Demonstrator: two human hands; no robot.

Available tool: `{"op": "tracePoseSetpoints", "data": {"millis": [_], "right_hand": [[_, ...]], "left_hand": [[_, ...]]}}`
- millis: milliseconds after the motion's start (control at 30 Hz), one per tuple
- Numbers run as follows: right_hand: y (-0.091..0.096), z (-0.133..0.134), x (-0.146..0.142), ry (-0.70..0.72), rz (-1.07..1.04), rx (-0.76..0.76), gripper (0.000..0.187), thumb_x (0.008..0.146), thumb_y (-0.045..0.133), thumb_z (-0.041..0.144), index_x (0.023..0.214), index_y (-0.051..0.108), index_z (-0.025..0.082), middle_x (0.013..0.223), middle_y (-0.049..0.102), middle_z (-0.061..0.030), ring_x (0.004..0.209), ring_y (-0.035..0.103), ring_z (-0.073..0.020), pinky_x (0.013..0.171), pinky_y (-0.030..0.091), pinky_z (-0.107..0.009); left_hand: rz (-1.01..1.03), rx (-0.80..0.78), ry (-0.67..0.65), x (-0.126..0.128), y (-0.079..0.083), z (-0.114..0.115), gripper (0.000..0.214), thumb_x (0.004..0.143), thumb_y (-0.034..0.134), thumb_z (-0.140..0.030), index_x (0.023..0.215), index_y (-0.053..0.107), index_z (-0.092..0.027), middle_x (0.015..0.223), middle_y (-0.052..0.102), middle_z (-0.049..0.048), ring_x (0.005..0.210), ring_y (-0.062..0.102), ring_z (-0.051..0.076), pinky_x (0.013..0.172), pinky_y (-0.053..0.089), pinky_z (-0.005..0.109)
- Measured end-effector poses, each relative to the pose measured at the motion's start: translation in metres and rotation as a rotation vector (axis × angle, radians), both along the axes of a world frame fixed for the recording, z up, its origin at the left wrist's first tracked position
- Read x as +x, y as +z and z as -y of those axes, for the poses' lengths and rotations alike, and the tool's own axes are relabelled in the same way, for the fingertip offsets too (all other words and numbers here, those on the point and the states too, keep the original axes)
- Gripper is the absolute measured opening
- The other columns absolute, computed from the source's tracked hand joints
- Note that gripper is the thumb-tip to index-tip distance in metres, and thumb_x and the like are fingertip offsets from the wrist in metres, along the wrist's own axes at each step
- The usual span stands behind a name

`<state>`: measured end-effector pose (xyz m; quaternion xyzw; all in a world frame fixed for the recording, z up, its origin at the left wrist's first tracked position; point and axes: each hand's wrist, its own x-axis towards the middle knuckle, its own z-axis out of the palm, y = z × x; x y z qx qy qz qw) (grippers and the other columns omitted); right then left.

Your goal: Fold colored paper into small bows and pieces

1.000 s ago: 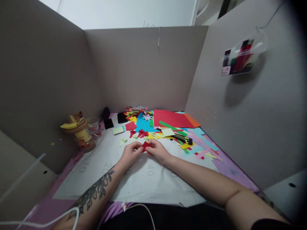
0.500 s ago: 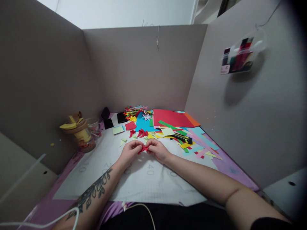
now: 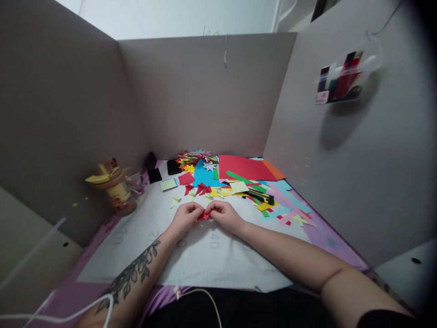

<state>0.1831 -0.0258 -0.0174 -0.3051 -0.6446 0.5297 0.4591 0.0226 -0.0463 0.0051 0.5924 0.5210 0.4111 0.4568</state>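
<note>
Between my two hands is a small folded piece of red paper [image 3: 204, 215], pinched at both sides above the white sheet. My left hand [image 3: 187, 216] is closed on its left side, thumb and forefinger together. From the right, my right hand [image 3: 222, 216] grips the other side the same way. The fingers cover part of the folds. Just beyond my hands lie folded red paper pieces [image 3: 203, 189] and pale green folded pieces [image 3: 176, 200]. Square pale green papers [image 3: 168, 184] and a red square [image 3: 186, 178] rest behind them.
Colourful paper stars [image 3: 194, 159] are heaped at the back, beside a large red sheet [image 3: 244, 167]. A black and yellow cutter [image 3: 261, 197] lies among paper strips [image 3: 288, 200] on the right. A brown and yellow cup [image 3: 116, 191] stands left. Grey panels enclose three sides.
Both hands have shifted very slightly downward with the red paper, and its visible shape between the fingers differs a little. The rest lies as before.
</note>
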Motion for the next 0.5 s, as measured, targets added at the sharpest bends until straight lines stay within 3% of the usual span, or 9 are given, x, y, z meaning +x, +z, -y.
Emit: {"op": "tracePoseSetpoints", "data": {"millis": [167,300,400,500], "right_hand": [[0.0014,0.0000,0.0039,-0.023,0.091,0.091,0.018,0.067,0.047,0.011,0.069,0.063,0.018,0.068,0.063,0.0002,0.066,0.057,-0.0123,0.067,0.046,-0.026],[0.0019,-0.0021,0.0071,-0.058,0.050,0.206,0.017,0.065,0.046,0.009,0.070,0.060,0.018,0.084,0.062,-0.0020,0.084,0.057,-0.0156,0.076,0.044,-0.028],[0.0018,-0.0018,0.0053,-0.161,0.129,0.205,0.011,0.071,0.050,0.016,0.077,0.059,0.019,0.085,0.061,-0.0019,0.082,0.056,-0.0154,0.068,0.043,-0.025],[0.0003,-0.0009,0.0016,-0.210,0.267,0.285,0.009,0.075,0.051,0.019,0.073,0.060,0.019,0.074,0.059,-0.0005,0.072,0.054,-0.0137,0.060,0.040,-0.023]], "left_hand": [[-0.028,0.046,-0.041,-0.0019,-0.0040,-0.0012,0.020,0.073,0.054,-0.032,0.068,0.061,-0.013,0.055,0.057,-0.0012,0.048,0.046,0.009,0.047,0.034,0.019],[-0.151,0.152,0.011,-0.0025,-0.0046,-0.0009,0.022,0.076,0.052,-0.033,0.069,0.061,-0.014,0.055,0.057,-0.0014,0.050,0.048,0.010,0.048,0.035,0.020],[-0.265,0.258,0.013,-0.0022,-0.0049,0.0000,0.021,0.077,0.050,-0.031,0.070,0.063,-0.015,0.059,0.060,-0.0005,0.053,0.050,0.012,0.052,0.037,0.021],[-0.343,0.386,-0.031,-0.0018,-0.0063,0.0006,0.021,0.079,0.049,-0.028,0.069,0.063,-0.016,0.066,0.063,0.0012,0.060,0.053,0.013,0.059,0.039,0.023]]}}
